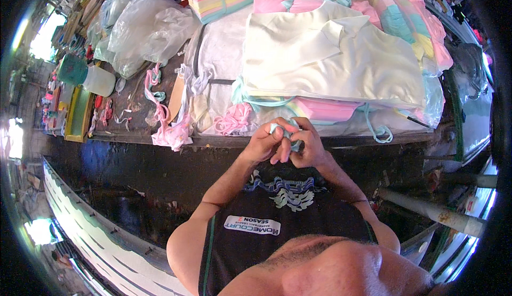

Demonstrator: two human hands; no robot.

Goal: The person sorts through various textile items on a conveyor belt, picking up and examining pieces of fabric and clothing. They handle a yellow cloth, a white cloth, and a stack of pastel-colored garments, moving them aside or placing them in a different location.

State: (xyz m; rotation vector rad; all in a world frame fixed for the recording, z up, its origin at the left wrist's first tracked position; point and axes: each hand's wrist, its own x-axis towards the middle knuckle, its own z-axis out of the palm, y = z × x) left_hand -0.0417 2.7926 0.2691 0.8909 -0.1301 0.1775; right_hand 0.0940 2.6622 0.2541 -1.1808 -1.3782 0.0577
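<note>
Blue strip being worked, bound bundles lying beyond

A blue strip is being held in front of the chest, near the table's front edge. It is being gripped by the curled fingers of both the left hand and the right hand; whether a knot is being formed cannot be told, since most of it is being covered. Its handling is therefore being judged unfinished. Beyond the hands, a pink stack is being overlain by a white cloth, while a loose tie is hanging near the stack's right end; that binding is seemingly being left open. Farther back, pastel bundles are being held by blue bands, a part apparently done. To the left, pink strips are lying loose, seemingly unused, and plastic bags are being heaped behind them.
</note>
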